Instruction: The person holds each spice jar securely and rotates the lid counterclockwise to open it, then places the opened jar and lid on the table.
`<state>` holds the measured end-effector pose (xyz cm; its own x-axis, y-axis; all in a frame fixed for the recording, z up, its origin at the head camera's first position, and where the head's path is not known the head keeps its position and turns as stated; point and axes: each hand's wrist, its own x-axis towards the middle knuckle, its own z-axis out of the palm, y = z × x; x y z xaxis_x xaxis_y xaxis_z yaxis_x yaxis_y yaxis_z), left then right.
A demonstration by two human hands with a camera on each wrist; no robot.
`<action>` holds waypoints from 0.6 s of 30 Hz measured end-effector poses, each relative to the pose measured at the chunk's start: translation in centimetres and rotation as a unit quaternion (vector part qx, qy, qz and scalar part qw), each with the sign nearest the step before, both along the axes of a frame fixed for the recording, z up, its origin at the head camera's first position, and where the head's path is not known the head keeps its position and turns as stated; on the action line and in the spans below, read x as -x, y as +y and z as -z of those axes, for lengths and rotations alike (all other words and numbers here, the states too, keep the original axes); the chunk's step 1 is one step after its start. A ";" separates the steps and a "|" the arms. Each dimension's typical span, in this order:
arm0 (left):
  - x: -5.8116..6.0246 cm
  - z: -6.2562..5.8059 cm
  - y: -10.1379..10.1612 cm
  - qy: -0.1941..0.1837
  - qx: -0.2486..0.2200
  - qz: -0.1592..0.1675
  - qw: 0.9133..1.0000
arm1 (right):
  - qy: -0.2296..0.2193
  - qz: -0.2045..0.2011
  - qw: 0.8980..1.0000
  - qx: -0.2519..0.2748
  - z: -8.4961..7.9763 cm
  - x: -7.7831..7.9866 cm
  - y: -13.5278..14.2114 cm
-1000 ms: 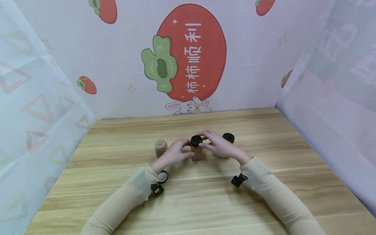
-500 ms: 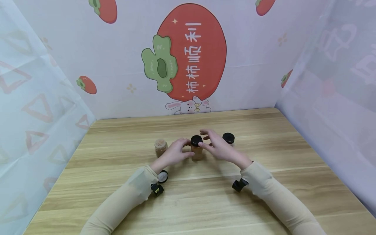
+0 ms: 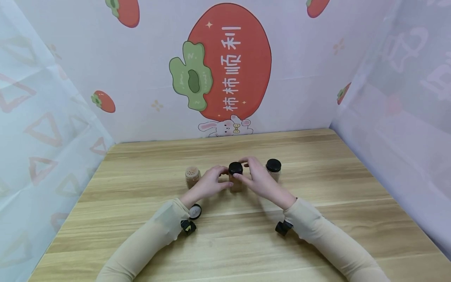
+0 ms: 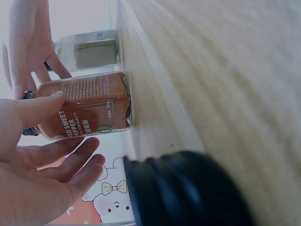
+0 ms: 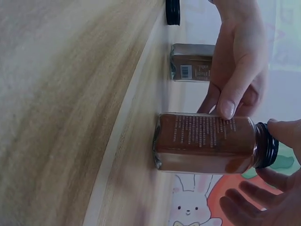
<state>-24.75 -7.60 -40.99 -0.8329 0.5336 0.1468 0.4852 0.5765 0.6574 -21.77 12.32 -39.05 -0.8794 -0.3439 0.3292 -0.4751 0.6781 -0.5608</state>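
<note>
A square glass spice jar (image 3: pixel 236 187) of reddish-brown powder stands upright on the table, capped with a black lid (image 3: pixel 235 168). Its label in the left wrist view reads "red sweet pepper" (image 4: pixel 89 110). My left hand (image 3: pixel 209 183) holds the body, thumb on the near face and fingers round the far side. From the right, my right hand (image 3: pixel 261 180) has thumb and index finger at opposite sides of the lid. The right wrist view shows these fingertips (image 5: pixel 277 128) at the lid's edge, while the other fingers stay loose beside it.
Left of the hands stands a second jar (image 3: pixel 192 178) with a perforated shaker top exposed. A loose black lid (image 3: pixel 195 212) lies underside up near the left sleeve. Behind the right hand is a third jar (image 3: pixel 273 166), black-capped. A printed cloth backdrop (image 3: pixel 148 70) rises behind the wooden table (image 3: pixel 225 250).
My right hand loosened its fingers off the lid, then came back round it, thumb farther left and wrist swung left and nearer. The left hand and the jar have stayed in place.
</note>
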 end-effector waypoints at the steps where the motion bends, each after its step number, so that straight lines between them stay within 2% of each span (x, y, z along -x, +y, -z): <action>1: 0.0 0.0 0.0 -0.001 0.000 0.001 1.000 | 0.001 0.000 1.000 -0.001 0.0 0.0 0.0; 10: -0.1 -0.1 0.0 -0.004 -0.003 -0.001 1.000 | -0.038 -0.035 0.999 0.013 -0.5 0.2 0.4; 18: 0.0 -0.1 0.0 -0.006 -0.001 0.000 1.000 | -0.078 -0.078 0.994 -0.003 -1.3 1.1 1.3</action>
<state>-24.79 -7.62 -40.89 -0.8349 0.5329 0.1378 0.4767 0.5748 0.6650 -22.82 13.63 -37.71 -0.8553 -0.4815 0.1914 -0.4827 0.6065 -0.6318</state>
